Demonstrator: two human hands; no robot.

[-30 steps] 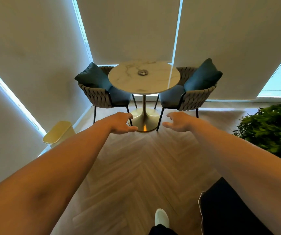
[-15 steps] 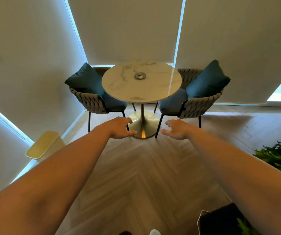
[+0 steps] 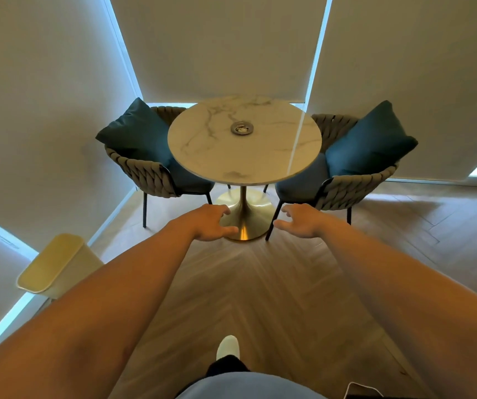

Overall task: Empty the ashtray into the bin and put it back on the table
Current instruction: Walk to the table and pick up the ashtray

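Observation:
A small round metal ashtray [image 3: 242, 128] with pale bits inside sits near the middle of the round marble table [image 3: 277, 156]. The pale yellow bin [image 3: 56, 264] stands on the floor at the left, by the wall, with its lid down. My left hand [image 3: 212, 223] and my right hand [image 3: 300, 220] are stretched out in front of me, well short of the table, fingers apart and holding nothing.
Two woven chairs with dark blue cushions flank the table, one at the left [image 3: 145, 168] and one at the right [image 3: 352, 180]. The table stands on a gold pedestal base [image 3: 246, 208]. Herringbone wood floor lies between me and the table. My white shoe [image 3: 228, 347] steps forward.
I have walked closer to the table, so it and the bin appear larger. The plant at the right has left the view. Both hands stay spread and empty.

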